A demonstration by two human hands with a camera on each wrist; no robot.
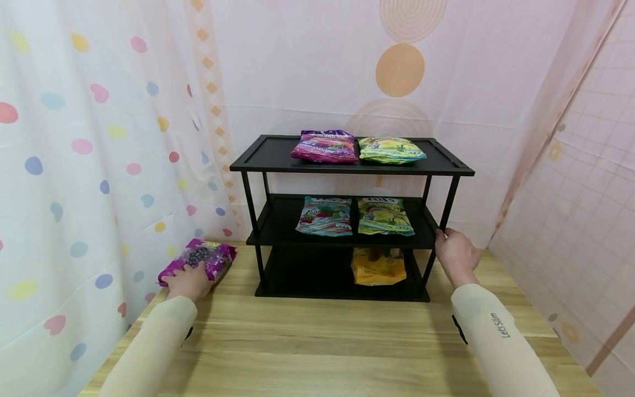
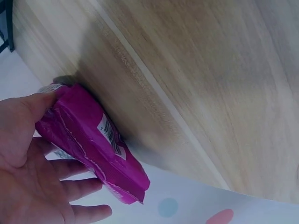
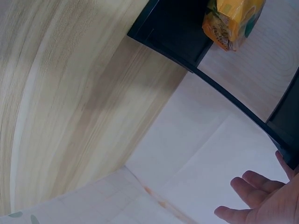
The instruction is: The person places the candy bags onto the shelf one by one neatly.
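On the left, my left hand holds a purple candy bag with grapes printed on it, at the table's left edge. The left wrist view shows the thumb on one side of the bag and the fingers spread along the other. My right hand grips the black three-tier rack by its right end, at the middle shelf beside the front post. From the right wrist, finger and thumb meet the shelf corner, while the remaining fingers extend loosely.
A pink-purple bag and a yellow-green bag lie on the top shelf. A blue-red bag and another yellow-green bag lie on the middle one. Below sits a yellow bag. Curtains surround the wooden table.
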